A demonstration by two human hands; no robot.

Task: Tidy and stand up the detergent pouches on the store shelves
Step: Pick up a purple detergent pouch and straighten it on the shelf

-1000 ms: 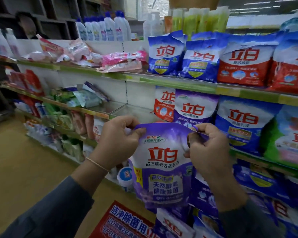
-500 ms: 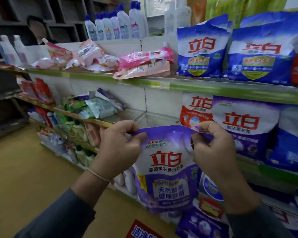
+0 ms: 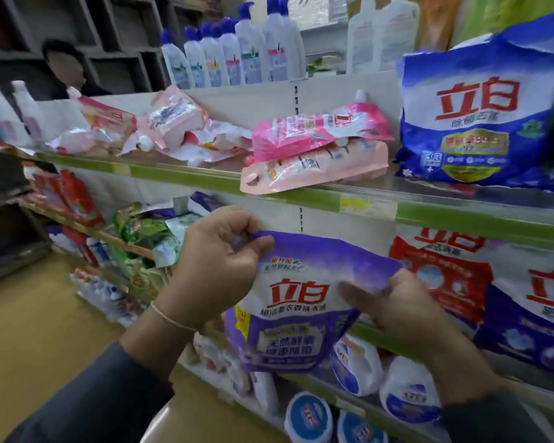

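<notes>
Purple pouch (image 3: pixel 295 302): one, white band with red lettering across the front; held upright in the air, top tilted slightly to the right, in front of the middle shelf (image 3: pixel 370 337); rests on no shelf

Left hand (image 3: pixel 211 270): fingers curled, thumb and fingers pinching the pouch's top left corner; thin band (image 3: pixel 173 318) on the wrist, dark sleeve (image 3: pixel 87 394) below it

Right hand (image 3: pixel 394 308): closed round the pouch's right edge just below the top right corner, thumb laid across the front

Top shelf (image 3: pixel 301 196), green edge strip: two pink pouches (image 3: pixel 314 148) lying flat, one stacked on the other, the lower one's end overhanging the edge; to their left a loose heap of pale pink pouches (image 3: pixel 163 126), lying down and crumpled; to their right a blue bag (image 3: pixel 477 123), standing upright

Above and behind the top shelf: row of white bottles (image 3: pixel 234 55) with blue caps, upright

Middle shelf, right of the hands: red bag (image 3: pixel 438 276) and purple bag (image 3: pixel 525 324), standing, the purple one overlapping the red

Middle shelf, left of the hands: green pouches (image 3: pixel 141 228), tumbled together

Lower shelf, under the held pouch: white containers (image 3: pixel 355 366) with blue labels; whether standing or lying cannot be told

Floor (image 3: pixel 29 330): yellow-brown, left of the shelving
</notes>
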